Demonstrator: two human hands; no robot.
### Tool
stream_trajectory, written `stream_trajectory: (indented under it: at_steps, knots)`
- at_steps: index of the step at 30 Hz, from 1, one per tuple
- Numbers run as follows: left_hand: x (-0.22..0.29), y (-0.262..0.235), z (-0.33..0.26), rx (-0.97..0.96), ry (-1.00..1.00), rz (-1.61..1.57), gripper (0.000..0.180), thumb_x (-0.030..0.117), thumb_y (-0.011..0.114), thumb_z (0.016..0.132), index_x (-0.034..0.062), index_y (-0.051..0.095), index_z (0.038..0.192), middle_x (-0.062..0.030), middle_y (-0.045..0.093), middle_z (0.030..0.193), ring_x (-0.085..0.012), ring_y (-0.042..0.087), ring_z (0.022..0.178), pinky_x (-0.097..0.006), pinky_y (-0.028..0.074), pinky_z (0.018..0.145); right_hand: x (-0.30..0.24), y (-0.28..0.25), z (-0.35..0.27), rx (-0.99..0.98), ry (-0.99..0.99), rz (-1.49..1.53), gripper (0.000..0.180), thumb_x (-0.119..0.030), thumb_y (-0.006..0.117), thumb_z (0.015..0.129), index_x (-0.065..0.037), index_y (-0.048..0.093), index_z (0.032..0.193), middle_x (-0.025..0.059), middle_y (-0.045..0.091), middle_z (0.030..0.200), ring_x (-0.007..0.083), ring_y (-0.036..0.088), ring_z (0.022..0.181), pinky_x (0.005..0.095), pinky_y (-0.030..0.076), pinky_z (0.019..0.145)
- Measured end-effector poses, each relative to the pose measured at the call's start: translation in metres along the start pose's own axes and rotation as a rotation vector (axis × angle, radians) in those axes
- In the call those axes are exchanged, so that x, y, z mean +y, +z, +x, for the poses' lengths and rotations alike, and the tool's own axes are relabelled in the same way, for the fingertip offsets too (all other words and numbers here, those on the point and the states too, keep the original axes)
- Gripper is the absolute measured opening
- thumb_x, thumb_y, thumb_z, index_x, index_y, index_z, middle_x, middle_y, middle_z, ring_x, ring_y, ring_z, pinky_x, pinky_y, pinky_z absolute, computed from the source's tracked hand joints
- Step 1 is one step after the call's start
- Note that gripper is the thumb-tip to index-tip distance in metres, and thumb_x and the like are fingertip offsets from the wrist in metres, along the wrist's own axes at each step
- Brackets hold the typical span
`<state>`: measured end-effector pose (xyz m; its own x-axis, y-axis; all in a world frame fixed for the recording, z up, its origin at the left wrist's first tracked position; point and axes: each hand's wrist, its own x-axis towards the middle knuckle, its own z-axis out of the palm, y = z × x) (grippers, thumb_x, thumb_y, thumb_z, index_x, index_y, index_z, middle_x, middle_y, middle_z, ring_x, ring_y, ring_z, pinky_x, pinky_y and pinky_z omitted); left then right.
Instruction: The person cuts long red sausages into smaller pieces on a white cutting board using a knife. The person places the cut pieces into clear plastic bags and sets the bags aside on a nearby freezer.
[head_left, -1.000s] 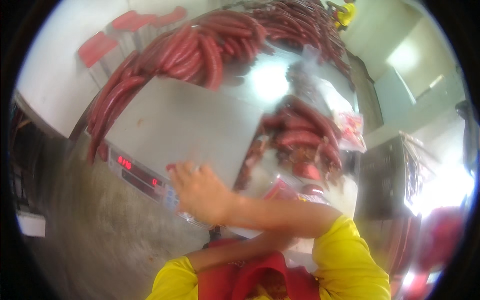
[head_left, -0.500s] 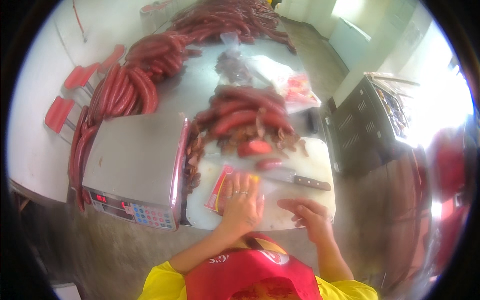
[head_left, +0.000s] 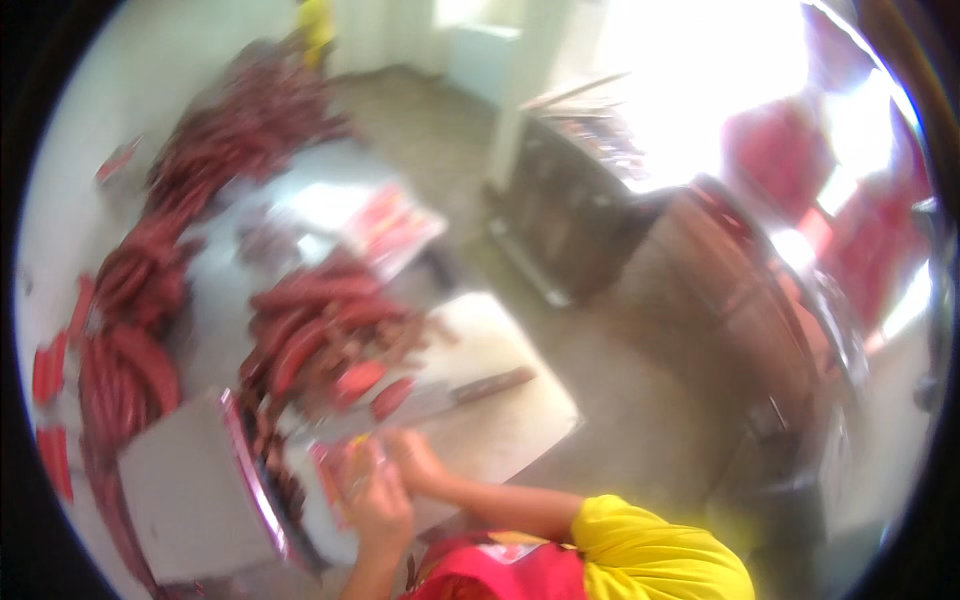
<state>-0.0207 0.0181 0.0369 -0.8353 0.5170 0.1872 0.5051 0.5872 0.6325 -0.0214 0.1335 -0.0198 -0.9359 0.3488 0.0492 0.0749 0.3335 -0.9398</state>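
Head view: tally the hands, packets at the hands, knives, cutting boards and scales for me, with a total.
Hands: 2 (left hand, right hand)
Packet at the hands: 1
Knife: 1
Cutting board: 1
Scale: 1
Total: 6

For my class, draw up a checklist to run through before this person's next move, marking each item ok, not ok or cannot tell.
1. Knife lying on the cutting board, out of both hands: ok.
2. Left hand at the red and yellow packet: ok.
3. Right hand gripping the packet: cannot tell; blurred.
4. Packet sealed: cannot tell; blurred.
5. Board free of scraps: not ok; brownish bits lie at its far side.
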Motion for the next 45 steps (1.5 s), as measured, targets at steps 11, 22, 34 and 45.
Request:
stream_trajectory:
  at_steps: [11, 22, 34, 45]
  knots:
    - [0.021, 0.004, 0.068, -0.261, 0.039, 0.632, 0.009, 0.006, 0.063, 0.057, -0.0001, 0.057, 0.054, -0.0249, 0.062, 0.071, -0.0439, 0.062, 0.072, -0.049, 0.052, 0.069, 0.01, -0.057, -0.052, -0.722, 0.557, 0.616, 0.047, -0.014, 0.063, 0.074, -0.007, 0.057, 0.12, 0.0099, 0.059, 0.082, 0.0209, 0.056, 0.06, 0.035, 0.043, 0.043]
    - [0.267, 0.031, 0.062, 0.176, 0.213, 0.377, 0.027, -0.006, 0.051, 0.067, -0.002, 0.065, 0.089, -0.0225, 0.064, 0.087, -0.0393, 0.062, 0.086, -0.041, 0.049, 0.079, -0.003, -0.285, -0.106, -0.193, -0.765, -0.191, 0.081, -0.006, 0.062, 0.072, 0.001, 0.027, 0.145, 0.029, 0.053, 0.128, 0.0331, 0.065, 0.061, 0.0411, 0.053, 0.053]
    - [0.436, 0.354, 0.222, -0.347, -0.125, -0.339, 0.022, 0.003, 0.049, 0.08, -0.0038, 0.07, 0.083, -0.0126, 0.064, 0.059, -0.0136, 0.064, 0.053, -0.029, 0.051, 0.052, 0.128, -0.629, -0.044, -0.343, 0.075, -0.473, 0.029, -0.019, 0.061, 0.083, -0.002, 0.054, 0.105, 0.0199, 0.063, 0.103, 0.0388, 0.066, 0.079, 0.0477, 0.054, 0.068]
    - [0.501, 0.547, 0.439, -0.672, -0.428, -1.115, 0.038, 0.002, 0.063, 0.082, -0.0053, 0.057, 0.119, -0.0153, 0.061, 0.112, -0.0204, 0.067, 0.073, -0.031, 0.058, 0.062, 0.178, -0.857, 0.116, -0.321, -0.068, -0.719, 0.007, -0.015, 0.058, 0.079, -0.009, 0.062, 0.08, 0.0121, 0.065, 0.076, 0.0315, 0.066, 0.067, 0.0413, 0.054, 0.059]
